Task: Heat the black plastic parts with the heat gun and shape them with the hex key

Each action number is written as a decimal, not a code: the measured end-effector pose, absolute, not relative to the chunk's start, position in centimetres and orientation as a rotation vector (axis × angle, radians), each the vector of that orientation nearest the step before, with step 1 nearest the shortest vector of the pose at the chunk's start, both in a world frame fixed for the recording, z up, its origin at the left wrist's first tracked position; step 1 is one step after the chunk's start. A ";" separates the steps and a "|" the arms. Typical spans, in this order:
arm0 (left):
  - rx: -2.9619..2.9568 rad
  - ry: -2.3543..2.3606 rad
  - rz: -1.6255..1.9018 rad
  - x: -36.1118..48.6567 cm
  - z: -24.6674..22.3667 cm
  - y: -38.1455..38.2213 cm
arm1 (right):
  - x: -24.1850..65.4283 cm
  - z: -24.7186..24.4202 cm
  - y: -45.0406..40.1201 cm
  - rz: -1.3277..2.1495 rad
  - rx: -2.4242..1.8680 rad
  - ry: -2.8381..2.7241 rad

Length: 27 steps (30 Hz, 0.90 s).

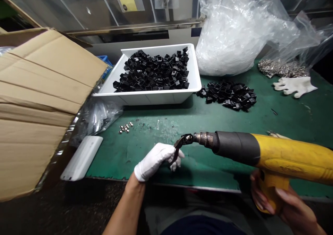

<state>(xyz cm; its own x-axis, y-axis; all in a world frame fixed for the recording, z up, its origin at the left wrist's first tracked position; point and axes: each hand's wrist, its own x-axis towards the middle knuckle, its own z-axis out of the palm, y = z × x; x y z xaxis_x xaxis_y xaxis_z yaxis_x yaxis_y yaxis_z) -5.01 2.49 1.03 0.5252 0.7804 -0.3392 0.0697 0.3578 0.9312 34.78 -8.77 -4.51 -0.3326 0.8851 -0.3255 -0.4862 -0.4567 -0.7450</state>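
Observation:
My left hand [157,158], in a white glove, is closed on a dark curved piece [177,150]. At its upper end is a small black part with a shiny metal bit [188,138]; I cannot tell whether they are one piece. My bare right hand [283,200] grips the handle of a yellow heat gun [293,157], which lies level and points left. The tip of its metal nozzle [204,139] is right at the black part, touching or nearly so. Several small metal pieces [125,127] lie on the green bench top [145,138] beyond my left hand.
A white tray [153,98] of black plastic housings stands at the back, with a loose pile of housings [230,95] beside it. Behind are a clear plastic bag [234,37], metal parts in a bag [283,68] and a white glove [295,86]. A cardboard box [44,99] borders the left.

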 end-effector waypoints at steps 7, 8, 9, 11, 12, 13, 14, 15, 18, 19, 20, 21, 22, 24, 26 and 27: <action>1.122 0.932 0.561 -4.9 1.2 2.5 | 35.0 -4.8 -8.7 1.933 -0.898 -0.684; 1.121 0.932 0.563 -4.9 1.2 2.5 | 35.0 -4.8 -8.6 1.935 -0.897 -0.687; 1.121 0.929 0.564 -4.9 1.2 2.5 | 35.0 -4.8 -8.6 1.936 -0.902 -0.687; 1.121 0.924 0.567 -4.9 1.2 2.5 | 35.0 -4.7 -8.6 1.933 -0.909 -0.681; 1.121 0.921 0.568 -4.9 1.2 2.5 | 34.9 -4.6 -8.6 1.930 -0.915 -0.675; 1.121 0.919 0.568 -4.9 1.2 2.4 | 34.8 -4.5 -8.7 1.923 -0.924 -0.665; 1.121 0.915 0.569 -4.9 1.1 2.4 | 34.7 -4.4 -8.7 1.911 -0.936 -0.650; 1.123 0.909 0.570 -4.9 1.1 2.4 | 34.6 -4.4 -8.8 1.898 -0.948 -0.634; 1.128 0.878 0.571 -4.7 1.1 2.3 | 34.3 -4.2 -9.0 1.863 -0.981 -0.589; 1.128 0.868 0.571 -4.7 1.1 2.3 | 34.2 -4.1 -9.0 1.864 -0.983 -0.581; 1.125 0.861 0.571 -4.6 1.1 2.3 | 34.1 -4.1 -9.0 1.867 -0.984 -0.575; 1.119 0.860 0.570 -4.6 1.1 2.3 | 34.1 -4.1 -9.0 1.870 -0.983 -0.570; 1.112 0.861 0.571 -4.5 1.1 2.2 | 34.1 -4.1 -9.0 1.874 -0.982 -0.566; 1.098 0.867 0.571 -4.5 1.1 2.2 | 34.1 -4.1 -8.9 1.876 -0.987 -0.565; 1.092 0.867 0.570 -4.5 1.2 2.2 | 34.3 -4.1 -8.8 1.881 -0.993 -0.588; 1.093 0.866 0.569 -4.5 1.2 2.2 | 34.5 -4.1 -8.8 1.893 -0.989 -0.610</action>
